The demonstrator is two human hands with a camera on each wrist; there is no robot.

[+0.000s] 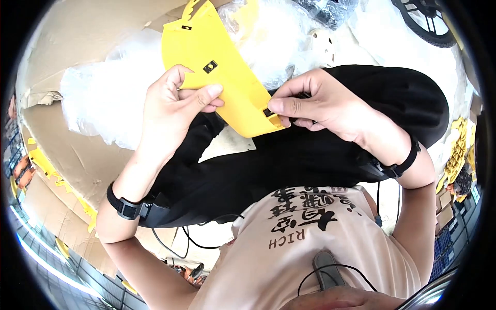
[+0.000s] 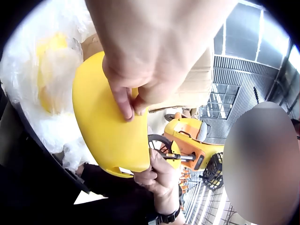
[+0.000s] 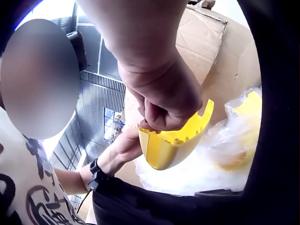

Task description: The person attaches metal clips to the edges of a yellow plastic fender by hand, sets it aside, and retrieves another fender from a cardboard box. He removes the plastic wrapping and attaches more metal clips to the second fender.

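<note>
A curved yellow plastic cover is held up over the lap, its hollow side facing the head view. My left hand grips its left edge, thumb on the inner face and fingers behind. Two black clips with a hole, one of them the middle clip, sit on that inner face. At the cover's lower right end, my right hand pinches a small black clip, which is partly hidden by the thumb. In the right wrist view, ribs line the cover's inside, and the right fingers are curled over its rim.
Clear plastic wrapping lies on cardboard at the left. More wrapped yellow parts are beyond the cover. A black wheel stands at the far right. Black-clothed legs are under the hands, and cables hang by the waist.
</note>
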